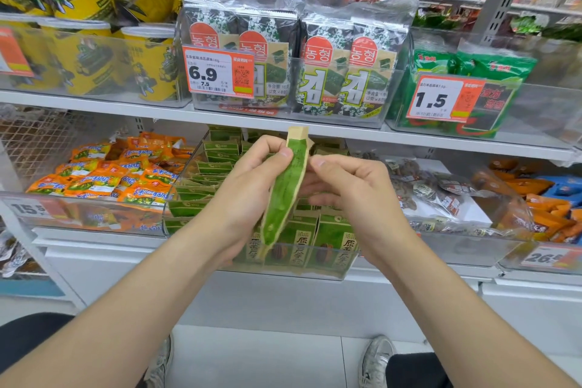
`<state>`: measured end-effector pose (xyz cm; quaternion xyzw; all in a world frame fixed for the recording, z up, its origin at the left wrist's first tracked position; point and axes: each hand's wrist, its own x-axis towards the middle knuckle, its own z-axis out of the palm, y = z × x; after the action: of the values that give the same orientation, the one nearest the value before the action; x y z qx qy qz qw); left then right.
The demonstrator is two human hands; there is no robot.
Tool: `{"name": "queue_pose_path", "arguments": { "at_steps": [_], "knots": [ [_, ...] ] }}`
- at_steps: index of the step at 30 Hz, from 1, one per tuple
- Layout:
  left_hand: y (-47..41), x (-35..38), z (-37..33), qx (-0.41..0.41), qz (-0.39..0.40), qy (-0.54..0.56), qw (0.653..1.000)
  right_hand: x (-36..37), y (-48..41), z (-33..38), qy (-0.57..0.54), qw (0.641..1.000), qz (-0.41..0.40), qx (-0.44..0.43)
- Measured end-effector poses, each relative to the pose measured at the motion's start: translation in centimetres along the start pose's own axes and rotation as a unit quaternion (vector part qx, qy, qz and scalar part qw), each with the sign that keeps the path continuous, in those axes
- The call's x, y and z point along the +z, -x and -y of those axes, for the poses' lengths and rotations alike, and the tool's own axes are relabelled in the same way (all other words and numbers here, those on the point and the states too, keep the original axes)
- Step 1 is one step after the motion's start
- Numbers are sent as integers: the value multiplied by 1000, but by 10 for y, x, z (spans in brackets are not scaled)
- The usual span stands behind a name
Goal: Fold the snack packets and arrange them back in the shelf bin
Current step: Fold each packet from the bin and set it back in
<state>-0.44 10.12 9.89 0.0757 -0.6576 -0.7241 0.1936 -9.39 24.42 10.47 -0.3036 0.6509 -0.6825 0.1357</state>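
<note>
A green and tan snack packet [285, 189] stands upright and edge-on between my hands, above the clear shelf bin [327, 274]. My left hand [242, 195] grips its left side, thumb on the upper edge. My right hand [349, 192] pinches its right edge near the top with curled fingers. The bin holds several matching green packets [214, 173], some upright in a front row [327, 246], others lying loosely at the back.
A bin of orange packets [104, 179] sits to the left. Brown and orange snack bags [441, 192] fill the bin on the right. The shelf above [283, 123] carries seaweed packs [327, 66] and price tags, close over the held packet's top.
</note>
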Motion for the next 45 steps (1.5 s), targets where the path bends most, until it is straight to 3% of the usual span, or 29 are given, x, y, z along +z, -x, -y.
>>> {"name": "queue_pose_path", "arguments": {
  "at_steps": [3,5,12,14,17,21,23,27,31,34,36,41,45],
  "knots": [
    [1,-5,-7,-26,40,11,999,-7,-3,-5,106,987,-4,-121],
    [4,-6,-11,-33,77,4,997,-12,-6,-6,186,971,2,-152],
    [4,-14,-9,-63,140,-106,982,-17,-13,-6,91,983,-43,-152],
    [0,-20,-11,-46,156,-145,976,-25,-15,-8,169,966,-70,-183],
    [-2,-27,-9,-10,167,-197,966,-34,-15,-11,370,900,-63,-223],
    [-3,-30,-8,50,102,-226,968,-44,-17,-3,209,973,72,-65],
    [-4,-29,-8,64,82,-222,970,-45,-15,1,109,989,95,-10],
    [-4,-29,-8,19,104,-227,968,-42,-15,1,79,996,-1,-52],
    [-13,-32,-5,1,-46,-193,980,-41,-20,1,88,982,-106,-126],
    [-23,-41,5,34,-146,-350,925,-50,-25,-7,220,931,-171,-235],
    [-25,-43,10,51,-126,-469,873,-53,-30,-15,291,903,-158,-275],
    [-32,-39,22,30,-39,-618,785,-44,-50,-33,439,828,-93,-337],
    [-35,-39,22,19,-17,-654,756,-32,-69,-48,502,792,-47,-345]
  ]
}}
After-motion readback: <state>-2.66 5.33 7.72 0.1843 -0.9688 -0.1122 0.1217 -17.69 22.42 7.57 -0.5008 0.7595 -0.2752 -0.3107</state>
